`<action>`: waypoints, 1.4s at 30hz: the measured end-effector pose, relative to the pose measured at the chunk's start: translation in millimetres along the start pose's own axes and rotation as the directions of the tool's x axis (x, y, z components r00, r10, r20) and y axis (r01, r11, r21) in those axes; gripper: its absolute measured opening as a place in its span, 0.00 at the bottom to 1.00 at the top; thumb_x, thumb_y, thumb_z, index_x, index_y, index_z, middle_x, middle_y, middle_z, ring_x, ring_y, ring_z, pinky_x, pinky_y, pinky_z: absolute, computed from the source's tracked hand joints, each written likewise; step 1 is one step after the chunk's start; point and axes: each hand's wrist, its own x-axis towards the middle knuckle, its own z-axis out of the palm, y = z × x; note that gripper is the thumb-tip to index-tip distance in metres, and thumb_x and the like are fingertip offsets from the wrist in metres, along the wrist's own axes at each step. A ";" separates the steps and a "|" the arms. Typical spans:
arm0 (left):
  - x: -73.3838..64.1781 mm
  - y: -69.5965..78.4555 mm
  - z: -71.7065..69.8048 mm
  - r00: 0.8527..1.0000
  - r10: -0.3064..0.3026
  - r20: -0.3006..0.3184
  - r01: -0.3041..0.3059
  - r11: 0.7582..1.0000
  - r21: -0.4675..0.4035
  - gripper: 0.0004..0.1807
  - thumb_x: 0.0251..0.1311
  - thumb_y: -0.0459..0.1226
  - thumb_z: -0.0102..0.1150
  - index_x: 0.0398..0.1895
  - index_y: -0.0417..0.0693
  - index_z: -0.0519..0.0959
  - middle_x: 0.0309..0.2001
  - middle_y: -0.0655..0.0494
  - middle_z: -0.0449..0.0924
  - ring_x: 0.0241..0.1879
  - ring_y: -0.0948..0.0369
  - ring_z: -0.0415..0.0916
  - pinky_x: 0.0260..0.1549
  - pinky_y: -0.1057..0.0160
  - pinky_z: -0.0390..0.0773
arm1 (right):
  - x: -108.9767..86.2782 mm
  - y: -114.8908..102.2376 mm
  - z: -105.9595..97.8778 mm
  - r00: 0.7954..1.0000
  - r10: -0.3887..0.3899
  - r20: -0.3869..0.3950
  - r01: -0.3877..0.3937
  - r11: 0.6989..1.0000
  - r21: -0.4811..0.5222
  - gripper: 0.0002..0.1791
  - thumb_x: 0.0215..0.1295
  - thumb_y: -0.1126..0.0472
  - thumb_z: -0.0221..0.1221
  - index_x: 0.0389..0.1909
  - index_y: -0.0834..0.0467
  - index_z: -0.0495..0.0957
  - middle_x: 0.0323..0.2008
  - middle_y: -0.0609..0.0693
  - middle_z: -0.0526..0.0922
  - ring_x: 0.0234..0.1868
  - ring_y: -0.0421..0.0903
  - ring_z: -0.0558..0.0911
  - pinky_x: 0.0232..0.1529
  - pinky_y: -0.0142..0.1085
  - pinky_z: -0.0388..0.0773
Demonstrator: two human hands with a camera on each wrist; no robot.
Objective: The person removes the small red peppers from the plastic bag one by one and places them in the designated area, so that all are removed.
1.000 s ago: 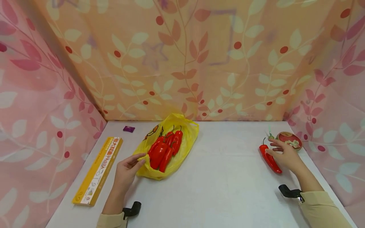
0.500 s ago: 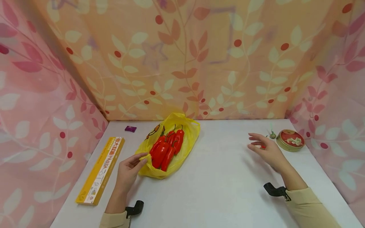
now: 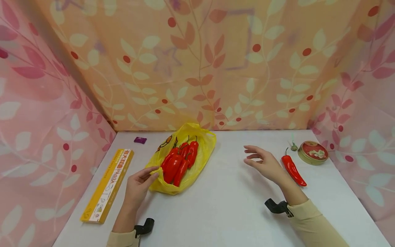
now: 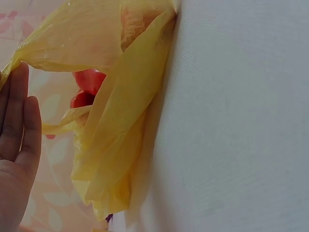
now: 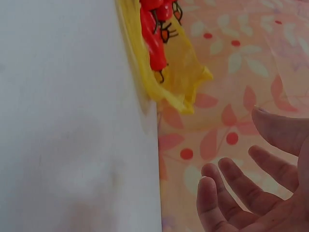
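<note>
As the left hand (image 3: 137, 186) pinches the bag (image 3: 203, 147) left of centre, its thin plastic seems light and limp, best held by the rim, the right hand (image 3: 266, 165) spread.

Free lane, reaching the far edge of the tabletop (image 3: 222, 206), between yellow bag (image 3: 203, 157) and, nearer the right edge, red chili (image 3: 292, 168).

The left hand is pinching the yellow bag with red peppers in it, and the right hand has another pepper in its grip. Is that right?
Not quite: the right hand has nothing in its grip. The head view shows that other pepper lying on the table. The left hand does pinch the yellow bag with red peppers in it.
</note>
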 end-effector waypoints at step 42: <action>-1.6 -3.7 -1.7 0.999 0.036 0.011 -0.036 0.999 0.011 0.17 0.66 0.41 0.65 0.55 0.44 0.84 0.53 0.51 0.84 0.45 0.62 0.80 0.48 0.73 0.81 | 72.7 -65.3 141.8 0.952 -0.134 0.277 0.092 0.983 0.158 0.33 0.66 0.49 0.67 0.69 0.55 0.71 0.58 0.61 0.81 0.51 0.54 0.83 0.48 0.42 0.85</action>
